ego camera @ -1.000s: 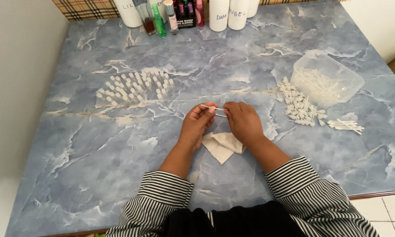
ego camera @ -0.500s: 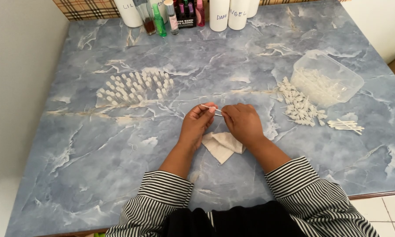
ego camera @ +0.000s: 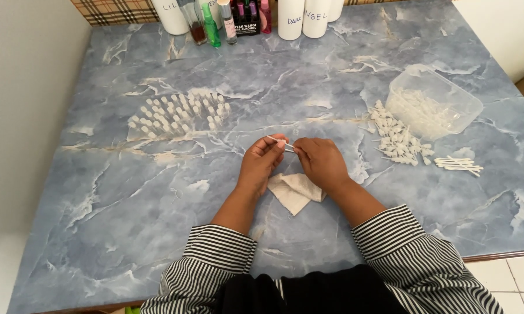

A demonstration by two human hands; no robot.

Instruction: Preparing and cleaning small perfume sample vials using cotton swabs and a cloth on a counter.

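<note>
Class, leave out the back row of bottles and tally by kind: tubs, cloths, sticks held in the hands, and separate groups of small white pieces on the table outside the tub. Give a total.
Tub: 1
Cloth: 1
Stick, held by left hand and right hand: 1
Groups of white pieces: 3 (standing cluster, heap, bundle)
Total: 6

I am seeing small white caps standing in a cluster point(ego camera: 180, 113) on the blue marbled table point(ego camera: 99, 192), bottles point(ego camera: 239, 14) lining its far edge, and a clear plastic container point(ego camera: 433, 102) sitting beside a loose cap pile point(ego camera: 398, 139).
</note>
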